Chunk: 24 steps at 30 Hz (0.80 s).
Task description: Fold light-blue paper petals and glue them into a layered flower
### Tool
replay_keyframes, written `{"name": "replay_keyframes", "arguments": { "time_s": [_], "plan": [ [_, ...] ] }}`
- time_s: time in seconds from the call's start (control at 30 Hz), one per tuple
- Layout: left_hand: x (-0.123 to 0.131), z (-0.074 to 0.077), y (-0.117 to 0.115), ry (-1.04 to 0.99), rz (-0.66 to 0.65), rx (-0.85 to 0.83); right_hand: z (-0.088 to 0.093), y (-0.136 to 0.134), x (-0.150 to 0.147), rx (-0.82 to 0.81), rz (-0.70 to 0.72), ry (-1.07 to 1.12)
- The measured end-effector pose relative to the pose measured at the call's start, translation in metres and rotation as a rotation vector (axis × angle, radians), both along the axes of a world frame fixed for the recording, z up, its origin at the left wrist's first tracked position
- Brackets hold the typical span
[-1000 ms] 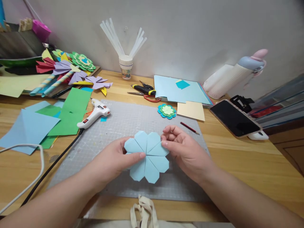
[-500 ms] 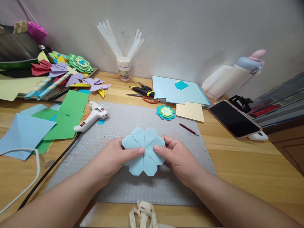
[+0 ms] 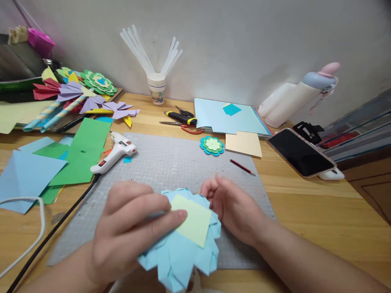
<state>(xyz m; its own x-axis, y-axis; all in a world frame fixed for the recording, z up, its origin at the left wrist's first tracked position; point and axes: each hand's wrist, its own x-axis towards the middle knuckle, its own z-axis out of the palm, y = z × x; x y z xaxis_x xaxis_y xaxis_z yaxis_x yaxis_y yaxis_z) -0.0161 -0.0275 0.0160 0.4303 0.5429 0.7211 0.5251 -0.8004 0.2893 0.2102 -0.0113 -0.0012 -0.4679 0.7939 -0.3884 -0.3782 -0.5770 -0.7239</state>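
Observation:
My left hand [image 3: 131, 224] grips a light-blue paper flower [image 3: 180, 256] by its left side, one finger lying across it. The flower is tilted, and the side facing me carries a pale-yellow paper square [image 3: 195, 219] in its middle. Layered, pointed petals stick out all round. Beside the flower's right edge is my right hand [image 3: 235, 207], fingers loosely curled and slightly blurred, with nothing visible in them. Under both hands lies a grey cutting mat [image 3: 165, 158]. A small layered blue-and-green paper flower [image 3: 211, 145] rests farther back on the mat.
A white glue gun [image 3: 114, 152] with a black cord lies at left, by green paper [image 3: 82, 154] and blue sheets [image 3: 29, 175]. A pencil [image 3: 242, 167], phone [image 3: 302, 152], scissors [image 3: 183, 124] and stacked paper [image 3: 214, 114] lie farther back. A paper cup [image 3: 157, 89] holds white sticks.
The flower has turned from its smooth blue face to the side with the yellow square and come nearer to me. My right hand has let go of it; my left has shifted its grip.

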Motion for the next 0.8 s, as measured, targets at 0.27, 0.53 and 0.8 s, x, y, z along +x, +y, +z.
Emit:
{"name": "replay_keyframes", "arguments": {
  "time_s": [0.27, 0.53, 0.8],
  "plan": [
    [0.008, -0.004, -0.003, 0.209, -0.048, 0.337, 0.003, -0.008, -0.003, -0.092, 0.363, 0.075],
    [0.014, -0.014, 0.009, -0.460, 0.229, -0.681, 0.000, -0.007, -0.005, 0.088, 0.089, -0.170],
    [0.028, -0.012, 0.013, -0.751, -0.104, -1.700, -0.003, -0.010, -0.012, 0.199, 0.029, -0.384]
  ]
}}
